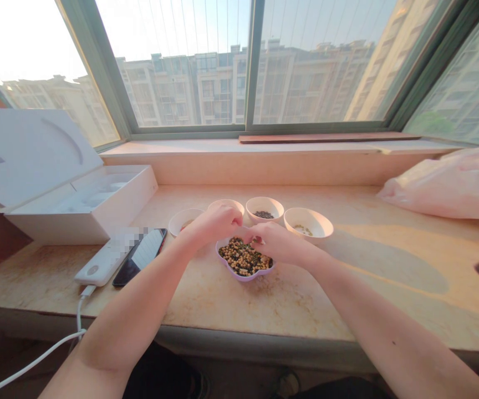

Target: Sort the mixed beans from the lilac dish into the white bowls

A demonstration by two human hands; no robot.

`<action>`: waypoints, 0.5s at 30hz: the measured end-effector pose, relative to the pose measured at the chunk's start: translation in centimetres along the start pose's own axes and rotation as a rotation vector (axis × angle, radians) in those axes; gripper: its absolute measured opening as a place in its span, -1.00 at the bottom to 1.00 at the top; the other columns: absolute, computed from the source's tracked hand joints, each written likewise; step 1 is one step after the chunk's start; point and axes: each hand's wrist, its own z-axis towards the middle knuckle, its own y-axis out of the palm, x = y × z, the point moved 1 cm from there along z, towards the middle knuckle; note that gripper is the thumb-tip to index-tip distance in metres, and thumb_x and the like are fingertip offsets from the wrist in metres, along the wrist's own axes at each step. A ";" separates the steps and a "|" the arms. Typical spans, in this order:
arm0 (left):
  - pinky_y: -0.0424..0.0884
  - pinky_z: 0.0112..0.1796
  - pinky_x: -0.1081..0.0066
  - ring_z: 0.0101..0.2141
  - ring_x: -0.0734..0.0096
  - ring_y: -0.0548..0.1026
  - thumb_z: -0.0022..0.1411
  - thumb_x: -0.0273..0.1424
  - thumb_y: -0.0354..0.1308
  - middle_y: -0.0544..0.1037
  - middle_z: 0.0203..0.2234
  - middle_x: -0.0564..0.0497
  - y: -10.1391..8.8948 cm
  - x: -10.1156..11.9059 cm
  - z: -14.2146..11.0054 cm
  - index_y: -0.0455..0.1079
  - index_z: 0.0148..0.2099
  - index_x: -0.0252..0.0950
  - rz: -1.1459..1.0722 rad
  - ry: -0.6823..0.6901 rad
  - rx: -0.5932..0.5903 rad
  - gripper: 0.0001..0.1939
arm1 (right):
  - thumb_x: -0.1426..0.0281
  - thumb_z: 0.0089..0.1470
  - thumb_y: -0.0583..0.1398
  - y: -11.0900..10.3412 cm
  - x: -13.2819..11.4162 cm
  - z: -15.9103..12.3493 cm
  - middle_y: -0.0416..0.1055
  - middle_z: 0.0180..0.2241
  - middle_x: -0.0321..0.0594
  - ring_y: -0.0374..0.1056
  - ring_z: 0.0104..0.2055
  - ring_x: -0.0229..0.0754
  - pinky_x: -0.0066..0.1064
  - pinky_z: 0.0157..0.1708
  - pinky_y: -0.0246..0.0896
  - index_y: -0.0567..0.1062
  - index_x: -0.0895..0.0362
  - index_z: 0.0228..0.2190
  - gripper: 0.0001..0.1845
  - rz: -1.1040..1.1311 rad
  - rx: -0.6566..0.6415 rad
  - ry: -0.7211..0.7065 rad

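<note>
A purple-rimmed dish (243,277) full of mixed beans (243,256), pale and dark, stands on the counter before me. My right hand (270,239) reaches over its far right part, fingers bent together in a pinch; anything between them is too small to name. Just left of it, my left hand (222,220) is closed above the dish's far edge, partly covering a white bowl (227,203). Whatever its fingers hold is hidden. Beyond are a white bowl (177,223) at left, one (269,203) with dark beans, and another (320,226) with a few greenish beans.
To the left lie a phone (133,267), a white power bank (105,260) with a cable (79,310), and an open white box (127,194). A pinkish plastic bag (451,185) rests at right. Windows and a dark red strip (326,138) on the sill are behind.
</note>
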 end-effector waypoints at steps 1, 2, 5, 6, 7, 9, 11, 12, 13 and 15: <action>0.29 -0.28 0.41 -0.36 0.37 0.42 0.19 -0.56 0.05 0.55 -0.42 -0.01 0.0 0.1 0.0 0.53 -0.41 -0.28 0.001 0.007 -0.005 -0.75 | 0.63 0.03 0.14 -0.3 -0.1 -0.1 0.61 -0.28 -0.18 0.48 -0.23 -0.13 -0.35 -0.19 0.25 0.65 0.10 -0.28 -0.66 -0.015 0.011 0.004; 0.28 -0.27 0.41 -0.36 0.37 0.42 0.20 -0.55 0.04 0.56 -0.42 -0.01 0.1 0.1 0.0 0.54 -0.40 -0.28 0.000 0.011 -0.010 -0.74 | 0.63 0.03 0.14 -0.5 -0.2 -0.2 0.62 -0.28 -0.18 0.48 -0.23 -0.12 -0.34 -0.18 0.24 0.66 0.09 -0.28 -0.64 -0.036 0.014 0.008; 0.28 -0.27 0.40 -0.34 0.35 0.43 0.20 -0.56 0.02 0.58 -0.41 -0.01 0.3 0.0 0.1 0.56 -0.36 -0.27 -0.006 0.006 -0.026 -0.72 | 0.58 0.03 0.18 -0.7 -0.2 -0.4 0.61 -0.31 -0.17 0.47 -0.27 -0.11 -0.33 -0.26 0.23 0.67 0.08 -0.31 -0.70 -0.074 -0.037 0.017; 0.28 -0.27 0.39 -0.34 0.35 0.43 0.20 -0.57 0.01 0.58 -0.42 0.00 0.3 -0.1 0.1 0.57 -0.35 -0.27 -0.006 0.001 -0.032 -0.71 | 0.57 0.02 0.18 -0.6 -0.2 -0.5 0.60 -0.31 -0.18 0.47 -0.28 -0.12 -0.34 -0.28 0.22 0.67 0.08 -0.31 -0.71 -0.062 -0.064 0.021; 0.28 -0.27 0.39 -0.35 0.35 0.43 0.19 -0.57 0.01 0.57 -0.42 0.00 0.3 -0.1 0.1 0.57 -0.36 -0.27 -0.007 -0.002 -0.038 -0.71 | 0.56 0.02 0.19 -0.4 -0.1 -0.5 0.60 -0.32 -0.20 0.47 -0.28 -0.12 -0.35 -0.30 0.21 0.67 0.07 -0.31 -0.72 -0.042 -0.090 0.020; 0.28 -0.28 0.39 -0.36 0.36 0.43 0.19 -0.57 0.01 0.57 -0.42 0.00 0.4 -0.2 0.1 0.57 -0.36 -0.27 -0.013 -0.001 -0.049 -0.71 | 0.58 0.01 0.18 0.1 0.1 -0.5 0.60 -0.33 -0.22 0.47 -0.28 -0.13 -0.35 -0.32 0.21 0.67 0.07 -0.31 -0.70 -0.008 -0.129 -0.001; 0.29 -0.29 0.40 -0.35 0.37 0.44 0.18 -0.57 0.02 0.59 -0.41 0.00 0.5 -0.3 0.1 0.58 -0.35 -0.27 -0.025 0.003 -0.054 -0.71 | 0.59 0.00 0.19 0.5 0.3 -0.3 0.61 -0.31 -0.22 0.46 -0.27 -0.11 -0.34 -0.32 0.21 0.67 0.06 -0.31 -0.69 -0.010 -0.149 -0.036; 0.29 -0.29 0.41 -0.35 0.38 0.45 0.18 -0.57 0.02 0.59 -0.40 0.00 0.6 -0.3 0.1 0.58 -0.33 -0.27 -0.031 0.008 -0.055 -0.71 | 0.59 -0.01 0.19 0.7 0.4 -0.3 0.61 -0.29 -0.21 0.46 -0.26 -0.10 -0.33 -0.33 0.21 0.67 0.06 -0.30 -0.69 -0.017 -0.151 -0.049; 0.29 -0.29 0.41 -0.34 0.38 0.46 0.19 -0.57 0.02 0.60 -0.38 0.00 0.7 -0.3 0.1 0.59 -0.32 -0.27 -0.038 0.013 -0.056 -0.71 | 0.59 -0.02 0.20 0.8 0.5 -0.2 0.61 -0.27 -0.20 0.46 -0.26 -0.09 -0.33 -0.33 0.21 0.67 0.06 -0.30 -0.69 -0.021 -0.150 -0.056; 0.30 -0.28 0.41 -0.33 0.39 0.48 0.21 -0.55 0.03 0.62 -0.36 0.00 1.0 -0.4 0.1 0.60 -0.28 -0.26 -0.054 0.019 -0.058 -0.71 | 0.59 -0.02 0.19 0.9 0.6 -0.1 0.60 -0.23 -0.20 0.46 -0.25 -0.08 -0.33 -0.32 0.23 0.65 0.06 -0.30 -0.70 -0.021 -0.151 -0.062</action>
